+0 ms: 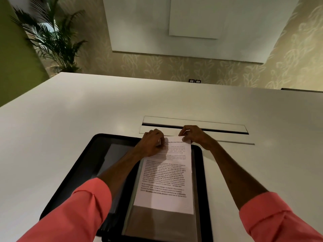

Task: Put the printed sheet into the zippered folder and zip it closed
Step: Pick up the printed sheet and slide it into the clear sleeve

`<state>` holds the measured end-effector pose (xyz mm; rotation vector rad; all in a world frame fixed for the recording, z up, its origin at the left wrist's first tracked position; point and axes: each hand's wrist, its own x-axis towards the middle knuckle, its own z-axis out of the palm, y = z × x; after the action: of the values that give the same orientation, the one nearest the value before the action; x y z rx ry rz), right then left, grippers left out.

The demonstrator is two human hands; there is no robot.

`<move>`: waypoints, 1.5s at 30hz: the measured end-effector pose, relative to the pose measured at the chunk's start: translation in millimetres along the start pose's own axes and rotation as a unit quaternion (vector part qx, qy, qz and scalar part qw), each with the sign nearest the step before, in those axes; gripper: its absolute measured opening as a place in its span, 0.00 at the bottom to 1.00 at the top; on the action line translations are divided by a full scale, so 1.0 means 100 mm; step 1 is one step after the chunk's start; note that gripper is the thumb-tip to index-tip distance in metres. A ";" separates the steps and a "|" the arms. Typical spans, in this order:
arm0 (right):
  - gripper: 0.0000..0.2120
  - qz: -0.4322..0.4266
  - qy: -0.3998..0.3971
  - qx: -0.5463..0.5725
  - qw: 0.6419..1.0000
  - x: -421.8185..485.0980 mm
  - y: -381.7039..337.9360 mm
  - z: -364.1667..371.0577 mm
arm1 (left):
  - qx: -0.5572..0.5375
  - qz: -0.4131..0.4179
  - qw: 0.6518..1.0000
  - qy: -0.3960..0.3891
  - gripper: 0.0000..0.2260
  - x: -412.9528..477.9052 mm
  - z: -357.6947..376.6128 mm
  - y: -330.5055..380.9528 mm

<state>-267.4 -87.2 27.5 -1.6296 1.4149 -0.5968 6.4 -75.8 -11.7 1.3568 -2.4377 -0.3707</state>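
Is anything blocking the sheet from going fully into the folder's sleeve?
Nothing visible. The printed sheet lies on the open zippered folder, both hands, left hand and right hand, at its far edge; no other object sits on it.

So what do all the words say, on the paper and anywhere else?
Printed sheet: several paragraphs of black print, too blurred to read, so no word can be quoted.
Zippered folder: no label or brand visible.
Two small dark wall sockets: any markings are too small to read.
White table: no writing.
Both hands, left hand and right hand, cover part of the sheet's top lines.
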 end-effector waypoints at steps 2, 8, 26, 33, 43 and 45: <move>0.08 -0.016 0.012 -0.037 0.999 -0.02 -0.03 0.03 | -0.003 -0.005 1.000 -0.018 0.08 0.01 0.00 0.01; 0.04 -0.044 0.019 -0.133 0.990 -0.03 -0.10 0.10 | -0.037 0.024 0.999 0.016 0.06 0.00 -0.02 0.00; 0.03 -0.104 0.079 -0.336 0.933 -0.29 -0.05 0.45 | -0.084 0.066 0.994 0.022 0.04 -0.01 0.06 -0.06; 0.03 -0.128 0.109 -0.352 0.921 -0.41 -0.09 0.57 | -0.108 0.053 0.993 -0.004 0.08 -0.03 0.06 -0.08; 0.15 -0.062 0.206 -0.348 0.912 -0.60 -0.03 0.74 | -0.085 0.006 0.996 -0.022 0.08 -0.05 0.12 -0.02; 0.20 -0.047 0.227 -0.343 0.910 -0.68 -0.02 0.81 | -0.077 0.006 0.997 -0.010 0.10 -0.10 0.15 0.02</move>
<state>-217.4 1.7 0.8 -2.2107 2.0581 -0.5931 4.1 -65.5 -26.1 1.2797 -2.3773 -0.5598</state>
